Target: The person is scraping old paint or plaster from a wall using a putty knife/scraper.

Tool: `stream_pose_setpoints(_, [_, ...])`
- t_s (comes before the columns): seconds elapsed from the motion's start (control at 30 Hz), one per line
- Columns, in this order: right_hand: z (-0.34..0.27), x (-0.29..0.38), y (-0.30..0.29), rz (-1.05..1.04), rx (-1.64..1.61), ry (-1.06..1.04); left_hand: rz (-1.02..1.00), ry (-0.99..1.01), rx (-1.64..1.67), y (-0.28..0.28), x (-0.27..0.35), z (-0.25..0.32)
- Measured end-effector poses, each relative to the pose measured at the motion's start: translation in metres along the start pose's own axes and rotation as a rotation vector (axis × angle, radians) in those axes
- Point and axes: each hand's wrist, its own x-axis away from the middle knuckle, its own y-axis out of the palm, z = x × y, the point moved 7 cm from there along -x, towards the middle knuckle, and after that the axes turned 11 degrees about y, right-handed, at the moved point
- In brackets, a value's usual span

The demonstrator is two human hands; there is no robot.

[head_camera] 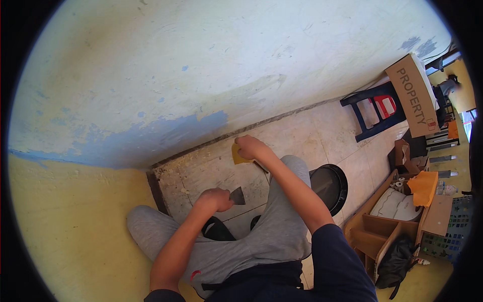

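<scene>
My left hand [216,200] grips a scraper, whose flat metal blade [238,196] points right above the tiled floor. Farther out, near the foot of the wall, my right hand [249,147] is closed on a yellow flat piece [238,155], perhaps sandpaper or a plastic spreader. A thin dark stick-like thing [261,166] shows just below my right wrist. The wall [181,132] in front bears worn pale paint with a bare blue patch low down. Small crumbs lie on the floor tiles [203,170] by the corner.
A round black pan [329,188] stands right of my right knee. Beyond it are a dark blue step stool [381,113], a printed cardboard box [413,96] and a wooden shelf unit [381,226] with a black bag [396,264]. A yellow wall [75,226] is close on the left. A person [449,85] is far right.
</scene>
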Motion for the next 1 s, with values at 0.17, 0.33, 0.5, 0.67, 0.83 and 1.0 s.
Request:
stream_pose_setpoints(0.17, [0.046, 0.018, -0.038, 0.128, -0.466, 0.049, 0.174, 0.097, 0.289, -0.054, 0.028, -0.030])
stream_pose_setpoints(0.33, [0.051, 0.073, -0.030, 0.366, -1.757, 0.202, 0.837, 0.200, 0.893, -0.091, 0.020, -0.039])
stream_pose_setpoints(0.5, [-0.005, 0.103, -0.001, 0.013, -1.685, 0.037, 0.819, 0.472, 1.544, -0.083, -0.026, 0.004])
stream_pose_setpoints(0.67, [-0.005, 0.106, -0.030, 0.153, -1.444, 0.029, 0.706, 0.479, 1.497, -0.086, -0.045, 0.007])
stream_pose_setpoints(0.83, [0.006, 0.090, -0.057, 0.317, -1.311, -0.056, 0.505, 0.577, 1.665, -0.090, -0.057, 0.028])
stream_pose_setpoints(1.0, [-0.010, 0.102, -0.104, 0.327, -0.947, -0.044, 0.743, 0.771, 1.931, -0.123, -0.049, 0.026])
